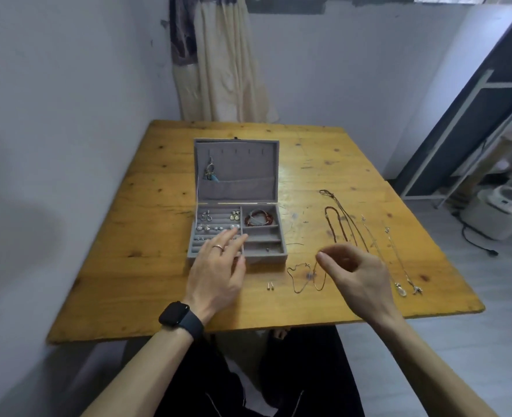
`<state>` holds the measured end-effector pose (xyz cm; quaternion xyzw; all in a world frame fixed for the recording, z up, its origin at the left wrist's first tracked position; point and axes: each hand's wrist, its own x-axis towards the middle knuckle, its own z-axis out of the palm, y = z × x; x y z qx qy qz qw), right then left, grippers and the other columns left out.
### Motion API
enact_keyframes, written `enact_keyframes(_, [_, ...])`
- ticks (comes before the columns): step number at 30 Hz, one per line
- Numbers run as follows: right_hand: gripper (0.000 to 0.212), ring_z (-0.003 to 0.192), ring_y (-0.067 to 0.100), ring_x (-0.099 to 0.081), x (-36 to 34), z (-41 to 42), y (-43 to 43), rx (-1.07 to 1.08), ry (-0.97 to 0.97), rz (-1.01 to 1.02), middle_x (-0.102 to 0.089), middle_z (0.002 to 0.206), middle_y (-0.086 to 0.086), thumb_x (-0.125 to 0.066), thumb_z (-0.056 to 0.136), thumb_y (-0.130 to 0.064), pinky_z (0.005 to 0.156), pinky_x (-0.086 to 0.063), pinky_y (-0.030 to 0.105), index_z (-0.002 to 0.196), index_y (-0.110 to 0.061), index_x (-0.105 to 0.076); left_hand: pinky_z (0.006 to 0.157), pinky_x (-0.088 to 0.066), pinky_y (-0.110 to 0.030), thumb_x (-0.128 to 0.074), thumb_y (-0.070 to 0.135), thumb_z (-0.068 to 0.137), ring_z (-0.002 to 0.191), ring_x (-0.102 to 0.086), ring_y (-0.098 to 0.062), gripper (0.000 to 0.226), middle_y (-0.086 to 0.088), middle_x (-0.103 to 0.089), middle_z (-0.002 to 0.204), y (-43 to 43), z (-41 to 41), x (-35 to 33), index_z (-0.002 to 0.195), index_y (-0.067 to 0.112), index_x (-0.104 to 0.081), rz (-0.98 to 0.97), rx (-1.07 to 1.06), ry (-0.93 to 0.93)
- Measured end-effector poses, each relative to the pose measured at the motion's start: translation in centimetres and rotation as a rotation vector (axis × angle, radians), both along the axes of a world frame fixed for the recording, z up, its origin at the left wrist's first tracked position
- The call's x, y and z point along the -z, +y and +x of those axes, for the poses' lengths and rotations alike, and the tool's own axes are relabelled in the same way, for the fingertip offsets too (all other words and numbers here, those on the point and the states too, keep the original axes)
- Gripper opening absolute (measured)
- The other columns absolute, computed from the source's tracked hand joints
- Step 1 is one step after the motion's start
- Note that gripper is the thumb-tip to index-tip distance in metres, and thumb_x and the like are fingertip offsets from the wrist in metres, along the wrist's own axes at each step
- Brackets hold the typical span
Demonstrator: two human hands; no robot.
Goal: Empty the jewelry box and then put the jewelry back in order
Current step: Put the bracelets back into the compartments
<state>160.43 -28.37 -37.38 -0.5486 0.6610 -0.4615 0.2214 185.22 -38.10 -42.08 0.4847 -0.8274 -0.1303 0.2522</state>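
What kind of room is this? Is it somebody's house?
Most likely a plain room in someone's home, not a shop. A cream curtain hangs in the corner, a worn wooden table holds an open jewelry box, and white kitchen-type appliances sit on the floor at the right.

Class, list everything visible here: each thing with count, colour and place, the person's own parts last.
table: one, yellow-brown wood, centre.
jewelry box: one, grey, open, on the table.
bracelets: count unclear, red-brown, box's far right compartment.
earrings: several, silvery, box's left rows.
necklaces: four, brown, red-brown and silver, right of the box.
thin chains: two, silver and gold-toned, near the front edge.
stud earrings: two, pale, before the box.
curtain: one, cream, behind the table.
watch: one, black, left wrist.
left hand: one, over the box's front, fingers straight.
right hand: one, above the thin chains, fingers curled; grip unclear.
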Motion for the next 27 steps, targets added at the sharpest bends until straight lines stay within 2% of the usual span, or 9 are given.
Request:
enact_keyframes(3, [0.007,0.081,-0.001,-0.068,-1.2,1.5,-3.5,-0.022,-0.052,0.011,-0.074,0.085,-0.013,-0.073,0.089,-0.033,0.070,-0.054,0.014,0.094,-0.027,-0.075,0.118,-0.030,-0.051,-0.041,0.039,0.095,0.146,-0.027,-0.022,0.052,-0.005,-0.037,0.156,-1.3,2.8,0.3,0.146,0.025,-0.046,0.045,-0.158,0.010])
enact_keyframes(5, [0.007,0.081,0.000,-0.068,-1.4,2.7,-5.8,-0.028,-0.071,0.031,-0.073,0.086,-0.011,-0.073,0.089,-0.034,0.072,-0.056,0.019,0.093,-0.029,-0.074,0.118,-0.028,-0.050,-0.038,0.044,0.096,0.147,-0.025,-0.027,0.054,-0.006,-0.032,0.159,-2.0,4.0,0.6,0.148,0.028,-0.042,0.066,-0.222,-0.021])
enact_keyframes(9, [0.003,0.079,0.005,-0.070,-1.0,4.6,-9.7,-0.017,-0.131,0.057,-0.075,0.081,-0.011,-0.075,0.087,-0.034,0.075,-0.059,0.030,0.087,-0.030,-0.075,0.112,-0.037,-0.043,-0.041,0.039,0.102,0.142,-0.036,-0.024,0.050,-0.003,-0.025,0.162,-2.4,4.7,1.4,0.151,0.028,-0.038,0.067,-0.234,-0.007])
enact_keyframes(13, [0.006,0.080,0.013,-0.071,0.1,6.0,-11.9,-0.025,-0.188,0.125,-0.075,0.080,-0.006,-0.076,0.086,-0.033,0.074,-0.061,0.035,0.088,-0.027,-0.077,0.107,-0.044,-0.040,-0.026,0.048,0.101,0.139,-0.040,-0.020,0.055,0.003,-0.022,0.164,-2.5,4.6,2.2,0.153,0.030,-0.033,0.085,-0.244,-0.010])
enact_keyframes(19, [0.005,0.086,0.027,-0.073,1.1,7.1,-13.2,-0.024,-0.320,0.237,-0.076,0.082,0.005,-0.078,0.086,-0.022,0.081,-0.062,0.041,0.089,-0.018,-0.077,0.104,-0.046,-0.040,-0.023,0.048,0.101,0.136,-0.044,-0.020,0.057,0.003,-0.024,0.163,-2.5,4.6,2.5,0.154,0.029,-0.032,0.064,-0.266,-0.032])
enact_keyframes(20, [0.006,0.085,0.025,-0.073,1.3,6.9,-13.3,-0.014,-0.278,0.241,-0.076,0.083,0.002,-0.077,0.086,-0.024,0.080,-0.062,0.037,0.090,-0.019,-0.078,0.104,-0.046,-0.040,-0.023,0.048,0.101,0.136,-0.045,-0.020,0.057,0.002,-0.025,0.163,-2.5,4.7,2.5,0.154,0.028,-0.033,0.062,-0.265,-0.037])
enact_keyframes(23, [0.014,0.079,0.004,-0.066,1.5,6.3,-13.1,0.029,0.154,0.210,-0.073,0.085,-0.010,-0.072,0.089,-0.036,0.065,-0.049,0.015,0.096,-0.025,-0.078,0.106,-0.044,-0.040,-0.023,0.048,0.101,0.137,-0.043,-0.021,0.057,0.001,-0.025,0.163,-2.6,4.5,2.4,0.154,0.027,-0.033,0.071,-0.259,-0.047])
enact_keyframes(25, [0.017,0.076,0.004,-0.062,1.3,6.0,-13.0,0.035,0.324,0.200,-0.074,0.090,-0.007,-0.071,0.091,-0.035,0.059,-0.039,0.010,0.099,-0.023,-0.079,0.107,-0.044,-0.040,-0.027,0.047,0.101,0.137,-0.043,-0.021,0.056,-0.001,-0.029,0.161,-2.6,4.6,2.4,0.152,0.026,-0.036,0.055,-0.260,-0.047])
enact_keyframes(27, [0.018,0.077,0.008,-0.062,1.3,5.8,-13.0,0.015,0.424,0.214,-0.076,0.096,-0.003,-0.070,0.092,-0.031,0.059,-0.038,0.010,0.103,-0.019,-0.079,0.105,-0.044,-0.040,-0.039,0.044,0.098,0.133,-0.046,-0.022,0.052,-0.003,-0.039,0.154,-2.6,4.8,2.2,0.146,0.026,-0.044,0.002,-0.261,-0.033])
